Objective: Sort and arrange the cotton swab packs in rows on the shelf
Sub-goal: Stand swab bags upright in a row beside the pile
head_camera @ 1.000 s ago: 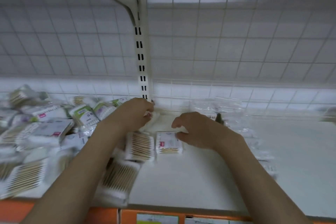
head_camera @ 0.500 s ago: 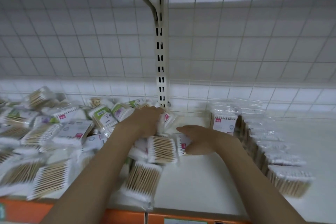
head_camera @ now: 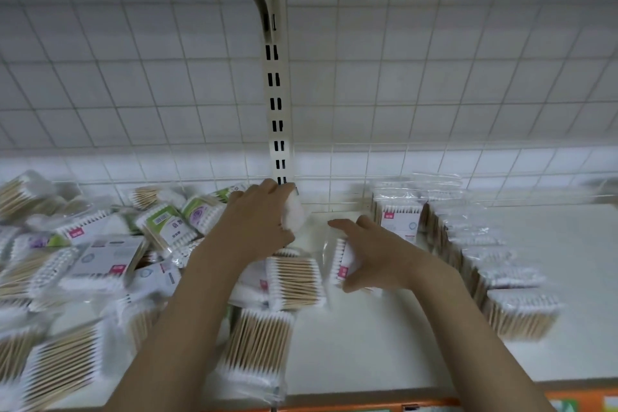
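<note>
A loose heap of cotton swab packs (head_camera: 100, 254) covers the left half of the white shelf (head_camera: 368, 344). On the right, a tidy row of upright packs (head_camera: 475, 254) runs from the back wall toward the front edge. My left hand (head_camera: 257, 221) reaches to the back of the shelf and grips a white pack (head_camera: 294, 211) beside the slotted upright. My right hand (head_camera: 378, 254) holds a pack with a pink label (head_camera: 341, 261) between thumb and fingers, tilted up off the shelf. A flat pack of wooden swabs (head_camera: 294, 278) lies between my two hands.
A slotted metal upright (head_camera: 277, 104) rises at the back, centre, against a white wire-grid panel (head_camera: 434, 77). An upper shelf hangs overhead. An orange price strip (head_camera: 568, 401) edges the front of the shelf. Bare shelf surface shows between the heap and the row.
The view has swung left and down, bringing the row on the right into sight. My right hand has closed round the pink-labelled pack and tipped it up. My left hand stays at the back.
</note>
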`<action>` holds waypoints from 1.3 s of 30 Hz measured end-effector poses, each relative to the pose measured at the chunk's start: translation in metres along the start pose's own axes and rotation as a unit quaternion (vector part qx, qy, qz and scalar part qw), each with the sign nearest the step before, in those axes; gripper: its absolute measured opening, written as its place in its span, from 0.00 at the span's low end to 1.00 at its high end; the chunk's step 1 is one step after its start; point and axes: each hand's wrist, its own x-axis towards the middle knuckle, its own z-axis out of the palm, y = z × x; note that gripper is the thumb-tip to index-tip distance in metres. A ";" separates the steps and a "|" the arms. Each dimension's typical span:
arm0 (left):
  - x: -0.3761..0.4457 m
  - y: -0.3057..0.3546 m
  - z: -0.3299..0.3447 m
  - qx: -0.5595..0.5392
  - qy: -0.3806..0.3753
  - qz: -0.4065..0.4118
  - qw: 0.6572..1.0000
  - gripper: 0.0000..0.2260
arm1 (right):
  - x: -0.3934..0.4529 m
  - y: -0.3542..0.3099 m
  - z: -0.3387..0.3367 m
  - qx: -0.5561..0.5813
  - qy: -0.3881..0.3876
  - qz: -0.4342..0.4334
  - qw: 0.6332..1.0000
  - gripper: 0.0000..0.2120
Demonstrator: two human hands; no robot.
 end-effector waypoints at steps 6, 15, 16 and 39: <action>-0.023 0.030 -0.001 -0.096 0.097 0.036 0.990 0.33 | -0.020 -0.003 -0.004 0.089 0.039 -0.001 0.995 0.43; -0.040 0.046 0.019 -0.176 0.124 0.035 0.976 0.33 | -0.044 0.000 -0.015 0.082 0.148 -0.013 0.986 0.12; -0.040 0.047 0.021 -0.175 0.122 0.033 0.976 0.33 | -0.046 0.001 -0.018 0.086 0.153 -0.007 0.984 0.13; -0.042 0.048 0.023 -0.214 0.126 0.007 0.969 0.32 | -0.022 0.041 -0.061 -0.159 0.167 0.123 0.965 0.17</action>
